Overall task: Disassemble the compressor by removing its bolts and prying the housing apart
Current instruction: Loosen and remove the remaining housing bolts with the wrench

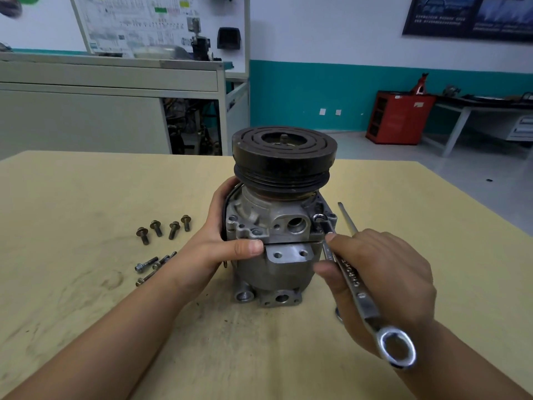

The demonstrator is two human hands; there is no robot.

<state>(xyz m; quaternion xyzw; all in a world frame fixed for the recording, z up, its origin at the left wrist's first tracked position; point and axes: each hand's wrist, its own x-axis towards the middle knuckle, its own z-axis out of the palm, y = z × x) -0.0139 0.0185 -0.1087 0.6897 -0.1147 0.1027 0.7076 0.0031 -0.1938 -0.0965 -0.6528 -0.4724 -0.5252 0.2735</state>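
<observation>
1. The compressor (277, 226) stands upright at the middle of the table (86, 197), its black pulley (284, 157) on top. A thin seam runs across the grey housing.
2. The left hand (219, 243) holds the housing's left side, fingers curled round it and thumb laid along the seam.
3. The right hand (383, 281) grips a wrench (354, 281), fingers clamped on its shank. Its far end sits at the housing's right flange.
4. A slim metal rod (347, 217) lies just right of the compressor.
5. Four short bolts (163, 229) and several long bolts (153, 267) lie loose to the left.
</observation>
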